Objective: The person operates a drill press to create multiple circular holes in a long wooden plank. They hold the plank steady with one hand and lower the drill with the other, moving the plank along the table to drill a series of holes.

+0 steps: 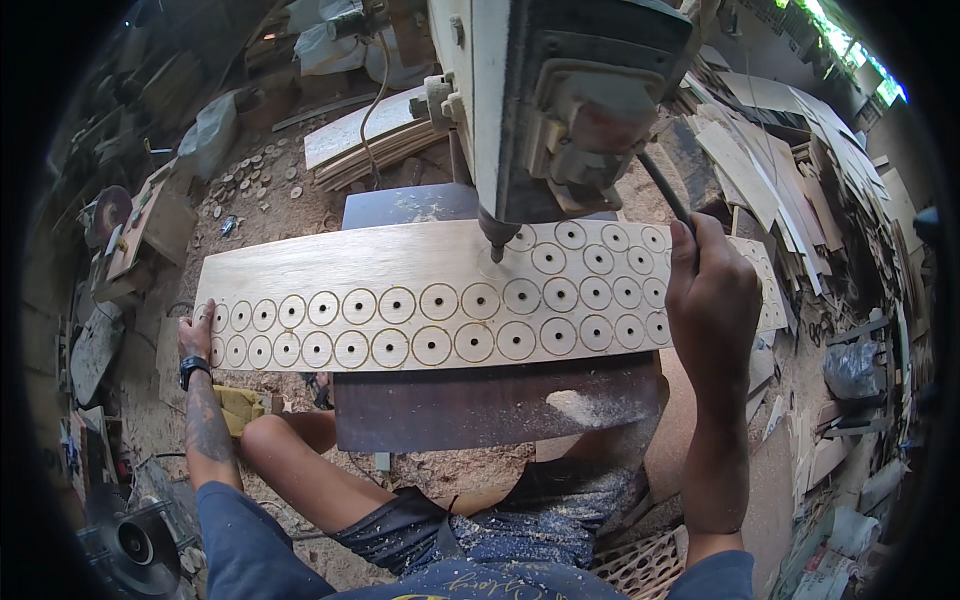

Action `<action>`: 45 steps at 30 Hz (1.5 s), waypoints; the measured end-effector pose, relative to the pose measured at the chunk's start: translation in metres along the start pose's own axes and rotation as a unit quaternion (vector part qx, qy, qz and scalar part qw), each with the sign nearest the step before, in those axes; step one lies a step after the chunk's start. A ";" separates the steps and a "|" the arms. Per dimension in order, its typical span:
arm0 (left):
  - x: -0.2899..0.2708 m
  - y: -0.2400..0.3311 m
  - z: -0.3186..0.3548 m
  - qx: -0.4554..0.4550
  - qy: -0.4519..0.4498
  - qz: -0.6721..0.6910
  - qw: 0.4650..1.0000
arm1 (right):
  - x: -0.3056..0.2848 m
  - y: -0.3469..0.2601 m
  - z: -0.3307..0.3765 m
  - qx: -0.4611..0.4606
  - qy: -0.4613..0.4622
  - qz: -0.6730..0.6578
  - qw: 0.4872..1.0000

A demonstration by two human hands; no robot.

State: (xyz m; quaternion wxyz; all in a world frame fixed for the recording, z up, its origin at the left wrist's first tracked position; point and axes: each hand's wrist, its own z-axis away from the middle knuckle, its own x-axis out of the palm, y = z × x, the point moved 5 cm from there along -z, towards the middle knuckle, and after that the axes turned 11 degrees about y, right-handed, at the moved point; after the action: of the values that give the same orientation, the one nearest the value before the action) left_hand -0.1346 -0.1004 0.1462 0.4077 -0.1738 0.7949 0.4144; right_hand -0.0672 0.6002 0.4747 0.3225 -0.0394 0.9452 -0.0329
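A long pale plywood board (pixel 310 260) lies across the dark work table (pixel 450 405) of a drill press (pixel 480 90). Rows of ring-shaped cuts, each with a dark centre hole, cover its near half and the far right part. My left hand (pixel 197 335) grips the board's left end. Around the black lever (pixel 662 185) at the machine's right side, the fingers of my right hand (pixel 710 280) are closed. The spindle with its cutter (pixel 497 235) points down at the board by the far row; whether it touches the wood I cannot tell.
Stacked plywood sheets (pixel 370 140) lie behind the machine. Round wooden discs (pixel 262 170) are scattered on the dusty floor at the far left. Leaning offcuts (pixel 770 170) crowd the right side. A fan (pixel 133 540) stands at the lower left. Sawdust (pixel 590 408) lies on the work table.
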 end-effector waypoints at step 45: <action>-0.005 0.007 0.003 -0.005 -0.022 0.011 1.000 | 0.136 0.043 0.024 0.040 0.034 -0.277 0.959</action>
State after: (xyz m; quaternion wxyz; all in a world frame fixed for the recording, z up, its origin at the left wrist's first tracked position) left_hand -0.1337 -0.0940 0.1528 0.4197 -0.1577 0.7855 0.4265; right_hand -0.1618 0.6294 0.3694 0.2693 -0.2862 0.9056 -0.1598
